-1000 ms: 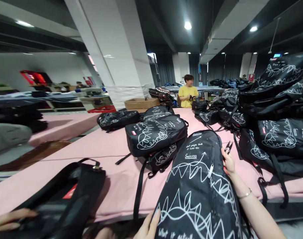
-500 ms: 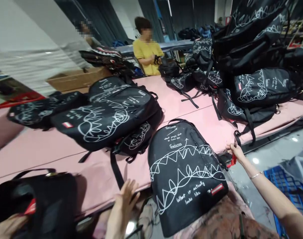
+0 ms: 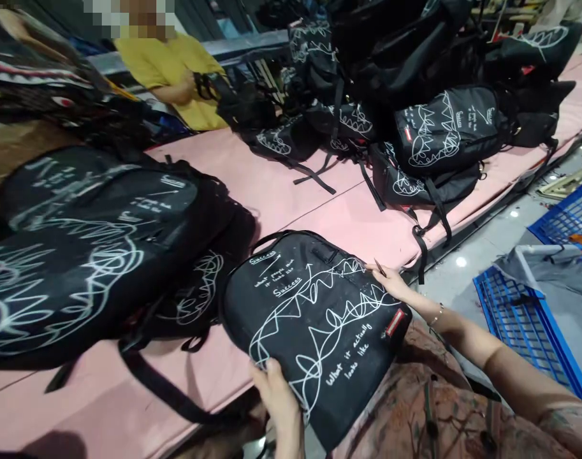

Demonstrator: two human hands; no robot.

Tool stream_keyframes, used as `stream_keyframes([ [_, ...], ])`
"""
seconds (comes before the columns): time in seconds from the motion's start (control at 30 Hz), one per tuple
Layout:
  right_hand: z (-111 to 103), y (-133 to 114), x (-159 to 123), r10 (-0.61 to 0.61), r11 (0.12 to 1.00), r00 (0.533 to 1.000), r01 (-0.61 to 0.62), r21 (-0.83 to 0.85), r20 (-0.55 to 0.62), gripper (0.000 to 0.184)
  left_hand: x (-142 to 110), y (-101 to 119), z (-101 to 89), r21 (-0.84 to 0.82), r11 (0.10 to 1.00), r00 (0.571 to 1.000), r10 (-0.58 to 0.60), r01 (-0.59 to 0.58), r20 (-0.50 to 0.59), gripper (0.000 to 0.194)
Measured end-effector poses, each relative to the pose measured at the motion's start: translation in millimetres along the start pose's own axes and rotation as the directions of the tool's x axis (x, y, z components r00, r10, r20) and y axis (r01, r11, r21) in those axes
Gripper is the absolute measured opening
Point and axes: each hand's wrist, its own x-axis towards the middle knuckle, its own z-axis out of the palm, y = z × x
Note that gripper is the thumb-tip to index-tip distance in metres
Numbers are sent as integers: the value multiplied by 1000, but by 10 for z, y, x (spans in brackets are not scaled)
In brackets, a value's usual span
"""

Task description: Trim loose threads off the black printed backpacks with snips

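Held bkpk [image 3: 314, 331] at tabletop's [image 3: 276, 210] near edge, partly overhanging. L hand [image 3: 277, 395] clamped on its side; R hand [image 3: 390, 280] closed round pointed tool [image 3: 379, 266], opp. side. Best: firm L grip, tip off fabric. Qty: 1 held bkpk, 1 tool, 2 blue crates [image 3: 534, 335]; piled bkpks [image 3: 446, 131] overlap, can't count.

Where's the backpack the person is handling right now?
In the head view, the backpack is below and slightly right of centre, between the left hand and the right hand, at the near edge of the pink table.
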Motion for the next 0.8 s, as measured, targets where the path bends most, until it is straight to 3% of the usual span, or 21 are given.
stream_keyframes([
  [0.07,-26,28,69,14,999,1000,-14,-32,-19,41,5,78,-42,25,999,1000,-22,22,-5,58],
  [0.13,-62,93,49,51,997,997,-54,-51,-64,43,26,207,-102,129,991,998,47,-40,-52,59],
  [0.2,-149,162,-63,114,990,983,-126,-70,-147,47,56,393,-147,228,951,972,228,-209,-61,58],
  [0.27,-294,201,-271,183,971,951,-214,-104,-250,46,80,623,-121,175,904,921,379,-389,89,49],
  [0.3,-378,200,-408,208,959,932,-254,-128,-296,43,84,747,-68,94,886,877,427,-455,220,42],
  [0.33,-459,182,-565,226,944,915,-290,-156,-334,39,81,872,12,4,865,806,466,-502,366,35],
  [0.4,-584,98,-913,249,918,898,-338,-206,-363,35,52,1115,240,-141,785,585,556,-603,590,27],
  [0.47,-631,-30,-1257,272,902,897,-364,-233,-349,32,3,1336,514,-261,673,344,625,-692,701,25],
  [0.53,-611,-162,-1534,284,896,905,-368,-249,-315,31,-48,1522,769,-304,599,163,599,-741,784,25],
  [0.57,-588,-218,-1635,297,894,910,-372,-251,-291,32,-68,1600,875,-291,584,107,552,-758,827,24],
  [0.63,-542,-298,-1759,319,899,922,-367,-237,-218,33,-91,1720,1029,-249,578,47,448,-777,893,20],
  [0.73,-495,-333,-1797,299,934,945,-318,-163,-130,32,-81,1807,1143,-229,604,19,376,-763,926,18],
  [0.8,-469,-323,-1778,279,948,947,-298,-108,-162,33,-59,1813,1172,-231,633,20,362,-739,932,16],
])
